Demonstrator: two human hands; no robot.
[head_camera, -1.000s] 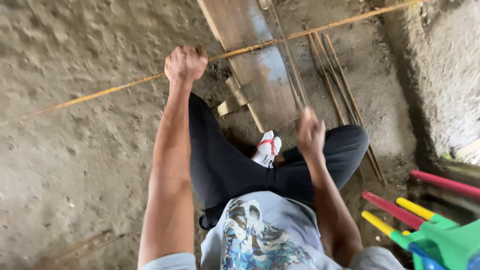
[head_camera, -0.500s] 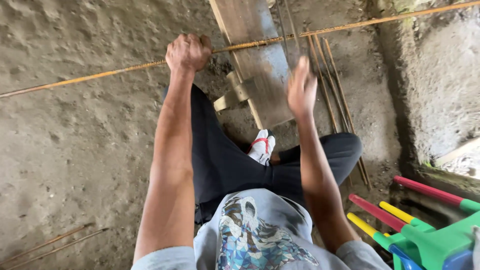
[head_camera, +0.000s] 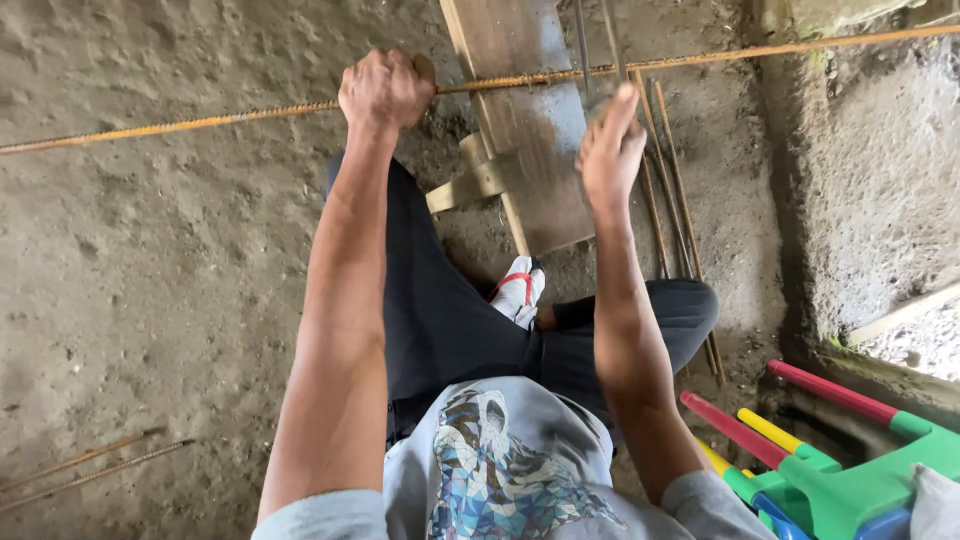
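Note:
A long rusty ribbed steel rod (head_camera: 200, 122) runs across the view, from the left edge up to the top right corner. My left hand (head_camera: 385, 88) is closed around it near its middle, arm stretched out. My right hand (head_camera: 608, 150) hangs just below the rod with fingers apart and slightly blurred, holding nothing. Under both hands a worn wooden plank (head_camera: 530, 150) lies on the dirt floor, with a small wooden block (head_camera: 468, 185) at its left edge. I sit with dark trousers and a white sandal (head_camera: 520, 290) in view.
Several thin steel rods (head_camera: 672, 190) lie beside the plank on its right. Two more rods (head_camera: 90, 465) rest on the ground at lower left. A rough concrete wall (head_camera: 870, 180) rises on the right. A colourful plastic stool (head_camera: 850, 470) lies overturned at lower right.
My right hand has risen from near my knee up toward the rod. The left hand has kept its grip on the rod.

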